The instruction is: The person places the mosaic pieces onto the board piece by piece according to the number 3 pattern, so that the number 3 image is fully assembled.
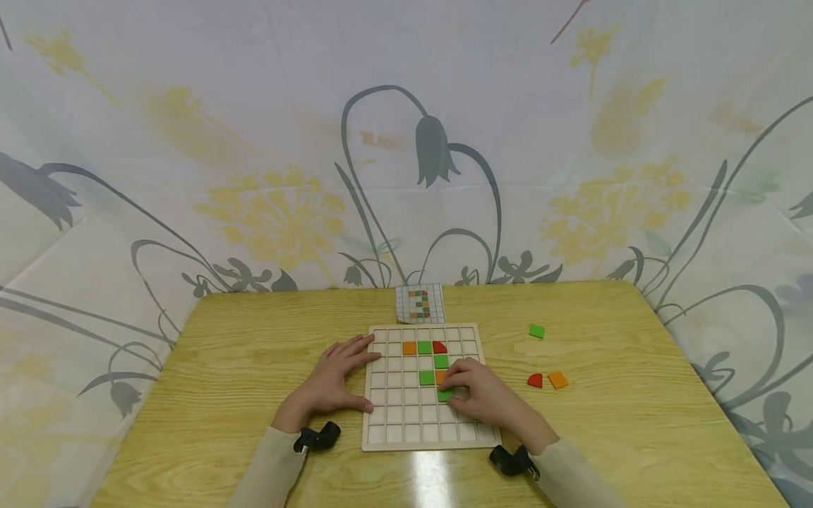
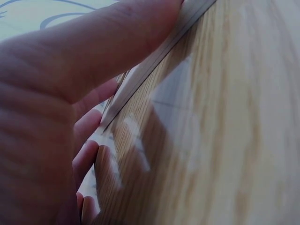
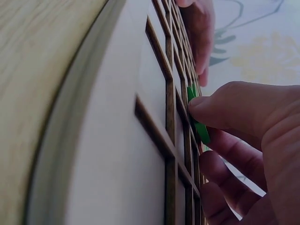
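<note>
A pale wooden grid board lies on the table. Spread along its left edge is my left hand, fingers straight, fingertips and thumb touching the rim. My right hand pinches a green square tile between thumb and fingers, low over the cells on the board's right half. Above that tile in the head view sits an orange tile, partly covered by my fingers. Also set in the grid are an orange tile, a red quarter-round tile and several green square tiles.
Behind the board lies a paper card printed with a coloured grid pattern. Right of the board are a loose green tile, a red quarter-round piece and an orange square. A flower-printed cloth hangs behind the table.
</note>
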{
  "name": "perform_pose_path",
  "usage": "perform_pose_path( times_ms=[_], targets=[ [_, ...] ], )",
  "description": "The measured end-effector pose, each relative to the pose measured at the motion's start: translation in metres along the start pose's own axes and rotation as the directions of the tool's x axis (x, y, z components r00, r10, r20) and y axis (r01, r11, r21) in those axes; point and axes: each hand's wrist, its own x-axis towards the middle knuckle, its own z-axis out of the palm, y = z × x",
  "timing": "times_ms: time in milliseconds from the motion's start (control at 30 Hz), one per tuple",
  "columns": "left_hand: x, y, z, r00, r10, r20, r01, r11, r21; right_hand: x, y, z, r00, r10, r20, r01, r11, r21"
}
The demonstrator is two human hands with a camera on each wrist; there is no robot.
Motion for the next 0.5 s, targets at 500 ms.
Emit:
perform_pose_path(
  times_ms=[500],
  targets=[
    [0.0007, -0.0008, 0.0006, 1.000, 0.011, -0.010, -0.011, 1.000, -0.004, 0.0015, -0.0002, 0.0008, 1.000, -0.021, 0.002, 0.021, 1.000, 0.011]
  ],
)
